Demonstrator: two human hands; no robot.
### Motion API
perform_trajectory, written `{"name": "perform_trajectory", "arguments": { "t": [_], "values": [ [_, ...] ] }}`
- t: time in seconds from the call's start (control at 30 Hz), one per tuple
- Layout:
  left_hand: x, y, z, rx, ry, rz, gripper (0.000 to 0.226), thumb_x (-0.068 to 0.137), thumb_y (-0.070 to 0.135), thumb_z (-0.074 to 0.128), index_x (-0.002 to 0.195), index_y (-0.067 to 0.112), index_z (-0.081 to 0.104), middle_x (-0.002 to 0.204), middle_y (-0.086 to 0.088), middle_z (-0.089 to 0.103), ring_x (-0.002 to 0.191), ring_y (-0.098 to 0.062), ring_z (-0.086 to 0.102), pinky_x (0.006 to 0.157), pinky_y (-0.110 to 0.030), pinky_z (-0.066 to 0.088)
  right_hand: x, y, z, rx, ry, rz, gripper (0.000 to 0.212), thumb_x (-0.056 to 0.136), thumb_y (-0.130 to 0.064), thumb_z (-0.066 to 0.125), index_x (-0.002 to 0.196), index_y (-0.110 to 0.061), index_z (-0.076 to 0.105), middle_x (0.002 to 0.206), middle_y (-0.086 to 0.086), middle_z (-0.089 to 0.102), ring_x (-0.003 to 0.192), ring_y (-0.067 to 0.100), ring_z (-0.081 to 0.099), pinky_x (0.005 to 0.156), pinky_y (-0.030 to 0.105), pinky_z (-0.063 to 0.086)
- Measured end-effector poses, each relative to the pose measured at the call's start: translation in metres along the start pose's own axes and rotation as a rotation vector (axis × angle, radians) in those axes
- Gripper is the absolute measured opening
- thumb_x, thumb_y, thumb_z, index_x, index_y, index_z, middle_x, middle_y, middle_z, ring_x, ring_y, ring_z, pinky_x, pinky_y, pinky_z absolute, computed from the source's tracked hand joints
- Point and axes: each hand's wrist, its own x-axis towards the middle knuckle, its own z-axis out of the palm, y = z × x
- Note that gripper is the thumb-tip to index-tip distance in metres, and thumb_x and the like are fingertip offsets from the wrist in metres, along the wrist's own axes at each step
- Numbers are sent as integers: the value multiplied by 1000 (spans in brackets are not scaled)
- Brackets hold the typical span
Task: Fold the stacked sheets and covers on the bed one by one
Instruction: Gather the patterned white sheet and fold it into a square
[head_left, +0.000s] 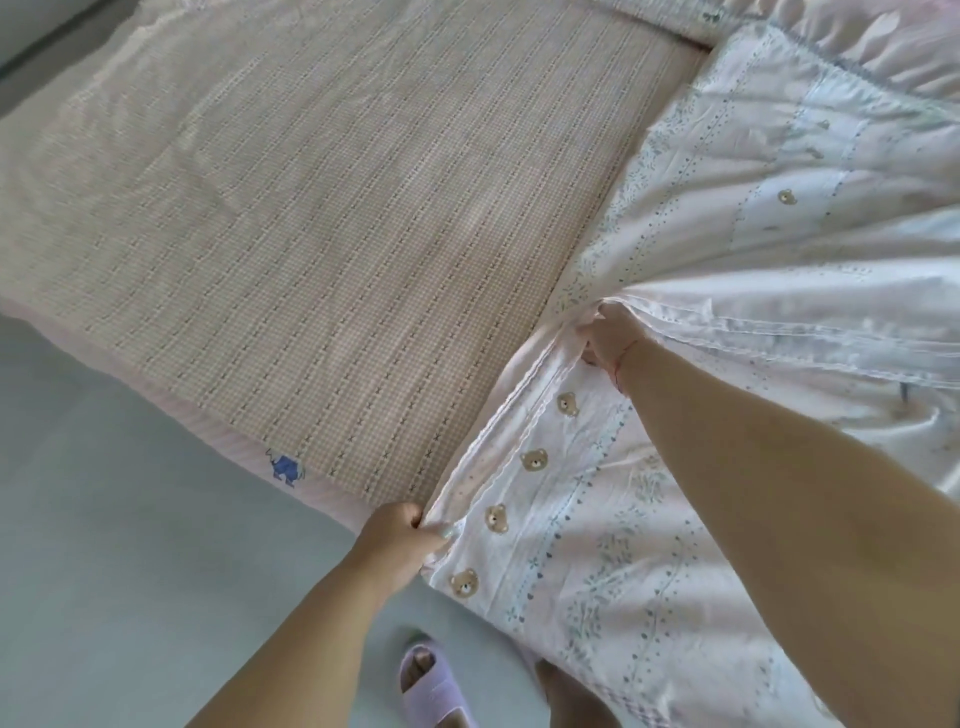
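A white cover (613, 545) with floral stripes, lace trim and a row of bear-shaped buttons lies bunched over the right side of the bed. My left hand (400, 535) grips its lace edge at the bed's near side. My right hand (605, 338) holds the same edge farther up, fingers curled into the gathered fabric. The edge runs taut between both hands. More pale ruffled bedding (841, 57) is piled at the far right.
The bed carries a beige checked sheet (322, 208) with a small blue emblem (285, 467) near its front edge. Grey floor (114, 545) lies to the left. My foot in a lilac slipper (431, 686) stands by the bed.
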Motion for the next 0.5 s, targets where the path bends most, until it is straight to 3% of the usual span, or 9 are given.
{"name": "perform_trajectory", "arguments": {
  "t": [0.07, 0.13, 0.3, 0.4, 0.5],
  "values": [
    [-1, 10, 1, 62, 50, -10, 34, 81, 37, 71, 70, 10, 54, 63, 0, 51, 60, -15, 49, 59, -26, 37, -23, 12, 5, -121, -18, -83, 59, 93, -12, 53, 147, -12, 28, 145, 10, 42, 128, 28, 46, 102, 37, 42],
    [-2, 19, 5, 120, 153, 23, 40, 84, 43, 68, 69, 16, 42, 61, 4, 43, 56, -13, 42, 54, -27, 31, -52, 36, 9, -151, -31, -162, 62, 93, -17, 52, 148, -20, 25, 145, 4, 42, 128, 21, 45, 103, 32, 38],
    [-5, 40, 23, 268, 208, 156, 48, 70, 51, 74, 98, 15, 57, 89, 2, 63, 78, -16, 61, 62, -31, 47, -110, 118, -4, -563, 13, -288, 62, 94, -31, 47, 150, -27, 20, 156, -8, 22, 143, 13, 20, 118, 33, 18],
    [-5, 54, 36, 442, 274, 212, 64, 80, 39, 72, 128, 5, 48, 119, -8, 56, 108, -25, 55, 83, -34, 47, -132, 166, -32, -806, 81, -270, 62, 98, -37, 36, 153, -26, 10, 160, -11, 4, 146, 6, 0, 118, 25, -5],
    [-8, 64, 49, 697, 375, 355, 79, 81, 26, 68, 146, 3, 29, 143, -19, 38, 131, -34, 36, 109, -43, 35, -146, 193, -68, -914, 158, -149, 62, 99, -43, 27, 153, -25, 5, 160, -9, -3, 146, 7, -8, 118, 28, -9]
  ]
}}
